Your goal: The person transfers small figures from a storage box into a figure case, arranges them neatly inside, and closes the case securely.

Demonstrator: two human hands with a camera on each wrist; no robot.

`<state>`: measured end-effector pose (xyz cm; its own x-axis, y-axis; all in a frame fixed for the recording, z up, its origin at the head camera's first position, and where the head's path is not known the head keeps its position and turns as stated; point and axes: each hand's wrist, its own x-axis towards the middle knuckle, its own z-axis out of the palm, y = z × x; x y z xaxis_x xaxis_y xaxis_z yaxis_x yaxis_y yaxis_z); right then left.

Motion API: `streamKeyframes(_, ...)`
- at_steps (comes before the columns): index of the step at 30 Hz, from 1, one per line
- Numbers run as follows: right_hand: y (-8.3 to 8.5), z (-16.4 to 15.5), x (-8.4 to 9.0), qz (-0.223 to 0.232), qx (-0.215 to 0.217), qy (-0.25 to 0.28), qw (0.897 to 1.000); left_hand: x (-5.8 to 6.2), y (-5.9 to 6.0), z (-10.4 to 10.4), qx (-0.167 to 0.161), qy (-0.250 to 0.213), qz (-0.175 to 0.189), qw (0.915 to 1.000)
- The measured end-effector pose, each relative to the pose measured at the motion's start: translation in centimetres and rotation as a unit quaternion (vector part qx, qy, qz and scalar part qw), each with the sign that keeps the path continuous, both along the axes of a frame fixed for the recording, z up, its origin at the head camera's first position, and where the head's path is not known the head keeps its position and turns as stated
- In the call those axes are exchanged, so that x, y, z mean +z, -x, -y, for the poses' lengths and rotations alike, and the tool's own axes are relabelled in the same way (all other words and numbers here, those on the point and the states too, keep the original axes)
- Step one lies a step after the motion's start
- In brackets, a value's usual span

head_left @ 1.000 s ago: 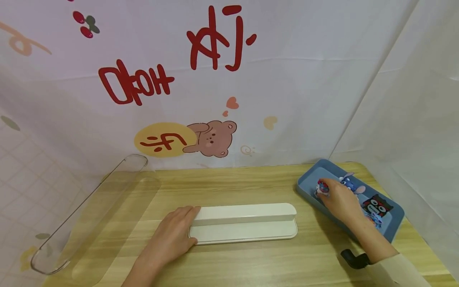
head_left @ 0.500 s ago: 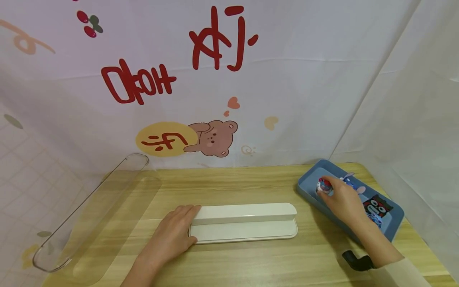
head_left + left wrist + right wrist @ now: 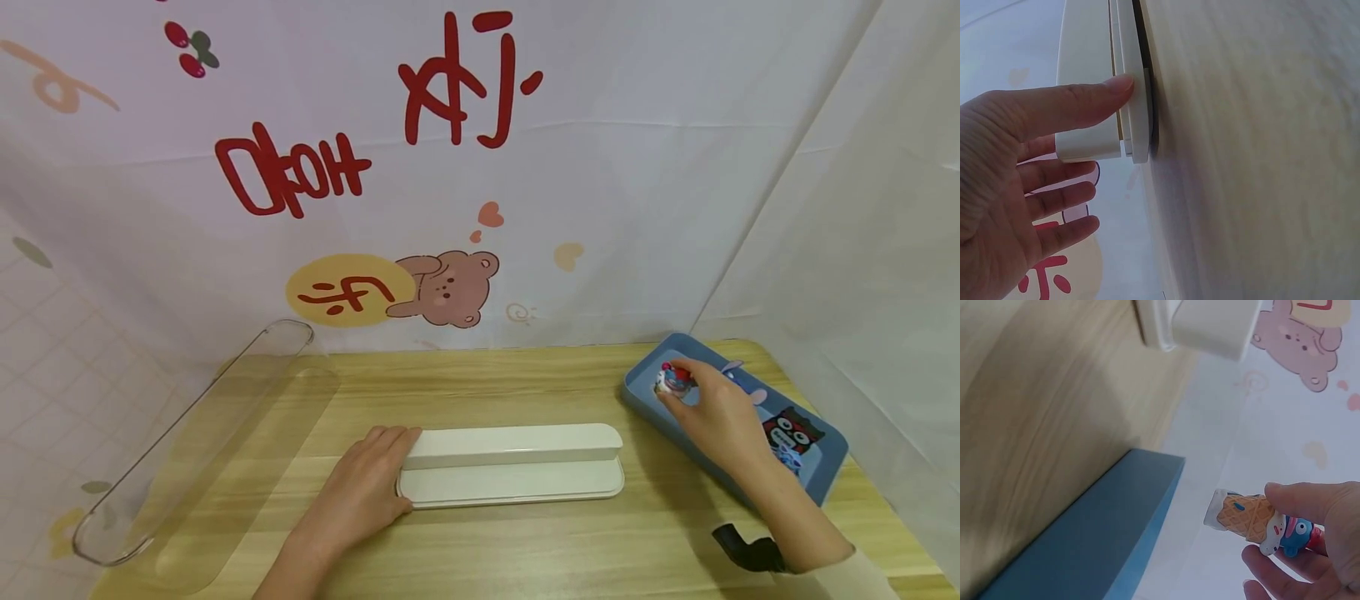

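Note:
My left hand [image 3: 367,475] grips the left end of a long white two-step display stand [image 3: 517,483] on the table; the left wrist view shows the thumb [image 3: 1085,103] against its edge. My right hand [image 3: 716,417] pinches a small toy figurine [image 3: 672,382] above the far left part of a blue tray [image 3: 643,408]. In the right wrist view the figurine [image 3: 1254,519] has an orange waffle-cone body, a clear base and a blue creature on top. The tray also bears a blue long-eared figure [image 3: 741,381], partly hidden by my hand, and a black-and-red owl-like figure [image 3: 791,431].
A clear plastic cover [image 3: 225,450] stands at the table's left side. By my right wrist lies a black bent piece [image 3: 746,550], partly covered by the arm. Another small blue item [image 3: 787,458] rests in the tray. A printed white cloth [image 3: 600,167] hangs behind the table.
My right hand has raised the figurine a little from the tray, and its cone side shows more. The left hand stays on the white stand. The head view has shifted slightly.

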<state>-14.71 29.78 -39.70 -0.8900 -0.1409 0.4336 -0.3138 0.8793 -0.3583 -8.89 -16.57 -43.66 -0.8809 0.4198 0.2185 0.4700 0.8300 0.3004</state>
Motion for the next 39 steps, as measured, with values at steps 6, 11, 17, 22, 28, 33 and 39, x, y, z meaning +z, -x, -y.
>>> streamKeyframes(6, -0.5, 1.1, 0.8, -0.006, 0.0, 0.022, 1.0, 0.1, 0.0, -0.1, 0.001, 0.003, 0.002, 1.0)
streamKeyframes(11, -1.0, 2.1, 1.2, -0.009, -0.001, 0.033, 0.999, 0.1, -0.1, -0.2, 0.004, 0.004, 0.005, 1.0)
streamKeyframes(17, -1.5, 3.2, 1.5, -0.03, 0.023, 0.035, 0.999, 0.1, -0.2, -0.2, 0.002, 0.005, 0.0, 1.0)
streamKeyframes(22, -1.8, 4.4, 1.6, -0.034, 0.036, 0.041, 0.998, 0.1, -0.1, -0.2, 0.003, 0.005, -0.003, 1.0)
streamKeyframes(28, -1.9, 5.7, 1.3, -0.047, 0.056, 0.043, 0.996, 0.1, -0.2, -0.3, 0.003, 0.008, -0.001, 1.0)
streamKeyframes(33, -2.0, 6.6, 1.2, -0.068, 0.076, 0.045, 0.994, 0.0, 0.0, -0.4, 0.001, 0.006, -0.002, 1.0)
streamKeyframes(39, -2.1, 7.9, 1.2, -0.08, 0.089, 0.045, 0.992, 0.0, -0.1, -0.3, 0.003, 0.005, -0.001, 1.0)
